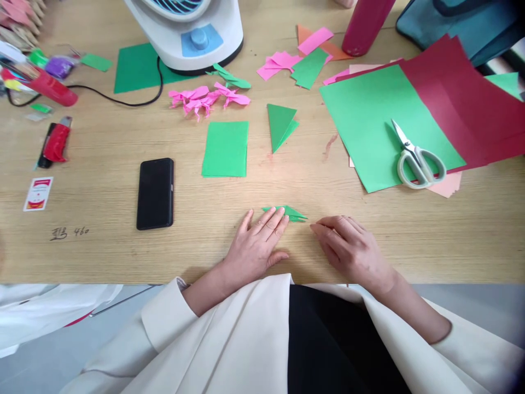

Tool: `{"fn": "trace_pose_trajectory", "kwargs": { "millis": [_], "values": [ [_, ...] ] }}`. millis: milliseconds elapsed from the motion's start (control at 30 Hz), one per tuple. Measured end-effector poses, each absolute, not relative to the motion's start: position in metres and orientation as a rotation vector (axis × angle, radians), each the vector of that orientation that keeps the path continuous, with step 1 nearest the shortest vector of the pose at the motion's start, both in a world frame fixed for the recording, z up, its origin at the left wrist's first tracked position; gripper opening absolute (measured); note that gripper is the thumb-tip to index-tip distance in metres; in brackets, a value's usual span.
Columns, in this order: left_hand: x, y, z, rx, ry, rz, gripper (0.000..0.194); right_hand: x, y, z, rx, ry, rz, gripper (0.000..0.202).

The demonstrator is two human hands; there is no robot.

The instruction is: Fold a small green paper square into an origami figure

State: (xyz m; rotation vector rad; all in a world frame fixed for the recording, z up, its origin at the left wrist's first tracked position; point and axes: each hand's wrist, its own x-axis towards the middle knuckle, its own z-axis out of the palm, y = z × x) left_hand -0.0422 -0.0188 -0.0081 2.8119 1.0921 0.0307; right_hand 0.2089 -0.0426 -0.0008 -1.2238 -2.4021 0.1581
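A small folded piece of green paper [294, 213] lies on the table near its front edge, with narrow points toward the right. My left hand [258, 241] rests flat over its left part, fingers spread and fingertips on the paper. Just right of the paper's points, my right hand [353, 246] is closed in a pinch, thumb and fingertips together. Whether anything is between those fingertips I cannot make out. Beyond the hands lie a stack of green paper squares [225, 149] and a green paper folded into a triangle [281, 126].
White-handled scissors [416, 158] lie on large green and dark red sheets [463, 104] at right. A black phone [155, 193] lies left. Farther back are pink folded figures [207, 99], a fan [192, 38] with its cord, and a red bottle [365, 27]. A red cutter [57, 142] lies far left.
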Motion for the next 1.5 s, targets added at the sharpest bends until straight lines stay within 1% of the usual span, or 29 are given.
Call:
{"fn": "trace_pose_trajectory", "kwargs": {
  "millis": [67, 167, 233, 400, 600, 733, 967, 1133, 1200, 1300, 1500],
  "values": [
    [-0.042, -0.019, -0.007, 2.794, 1.095, 0.02, 0.067, 0.205, -0.04, 0.001, -1.203, -2.377, 0.147, 0.034],
    [-0.042, -0.019, -0.007, 2.776, 1.092, 0.006, 0.067, 0.198, -0.033, 0.001, -1.151, -2.427, 0.204, 0.049],
    [-0.042, -0.019, -0.007, 2.772, 1.089, -0.003, 0.067, 0.197, -0.028, 0.001, -1.12, -2.498, 0.231, 0.052],
    [-0.043, -0.019, -0.01, 2.784, 1.082, 0.026, 0.07, 0.204, -0.023, -0.003, -1.051, -2.625, 0.244, 0.047],
    [-0.043, -0.019, -0.013, 2.833, 1.064, 0.101, 0.072, 0.208, -0.023, -0.004, -1.046, -2.671, 0.274, 0.05],
    [-0.042, -0.018, -0.009, 2.853, 1.089, 0.063, 0.066, 0.202, -0.024, -0.001, -1.082, -2.69, 0.233, 0.05],
    [-0.036, -0.019, -0.002, 2.86, 1.134, -0.022, 0.06, 0.188, -0.033, -0.001, -1.25, -2.718, 0.128, 0.042],
    [-0.037, -0.02, -0.002, 2.795, 1.139, -0.103, 0.066, 0.185, -0.036, -0.002, -1.3, -2.721, 0.075, 0.045],
    [-0.039, -0.021, -0.003, 2.763, 1.144, -0.114, 0.068, 0.184, -0.037, -0.001, -1.328, -2.713, 0.067, 0.043],
    [-0.04, -0.023, -0.005, 2.725, 1.16, -0.092, 0.07, 0.183, -0.04, -0.002, -1.363, -2.663, 0.073, 0.039],
    [-0.046, -0.022, -0.006, 2.68, 1.099, -0.006, 0.069, 0.181, -0.045, -0.006, -1.399, -2.585, 0.072, 0.04]
  ]
}}
